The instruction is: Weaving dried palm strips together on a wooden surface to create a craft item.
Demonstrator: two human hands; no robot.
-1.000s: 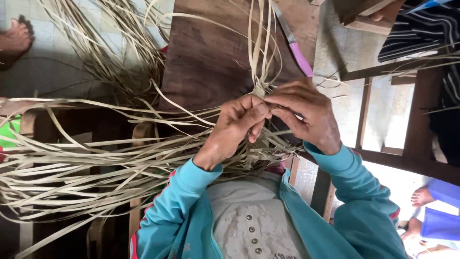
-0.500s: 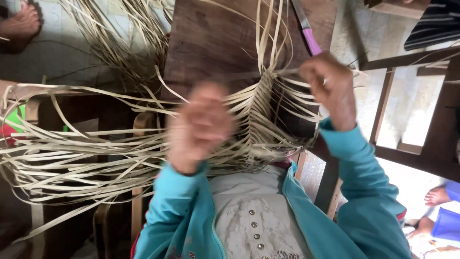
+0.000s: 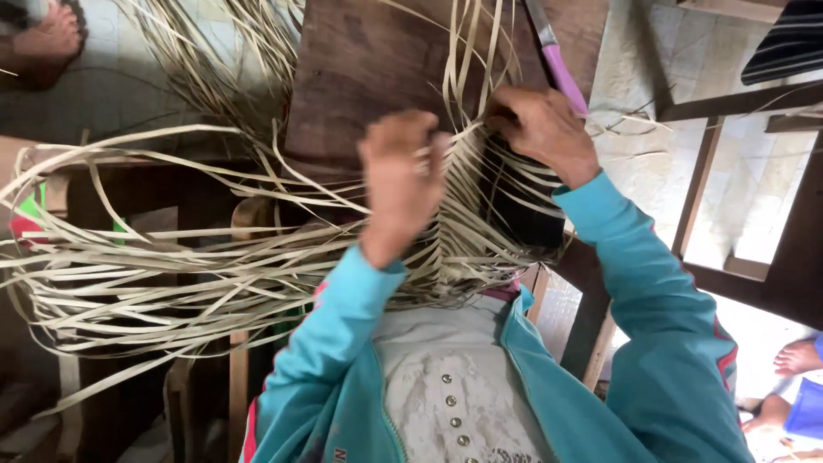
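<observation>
A braid of pale flat straw strips (image 3: pixel 450 231) runs from my lap up across a dark wooden board (image 3: pixel 377 69). My left hand (image 3: pixel 399 176), blurred by motion, has its fingers closed around strips at the left side of the braid. At the braid's upper end my right hand (image 3: pixel 540 129) pinches strips against the board. Both arms wear teal sleeves. Loose strip ends (image 3: pixel 137 266) fan out far to the left, and others (image 3: pixel 467 43) rise straight up past the top edge.
A knife with a pink handle (image 3: pixel 561 73) lies on the board beside my right hand. Another person's foot (image 3: pixel 51 39) rests on the tiled floor at top left, more feet (image 3: pixel 793 360) at lower right. Dark wooden frame bars (image 3: pixel 694 197) stand on the right.
My hands, joined at the braid a second ago, pulled apart; the left swung down and left, then returned to the braid. The right hand moved up the board. The braid is spread wider.
</observation>
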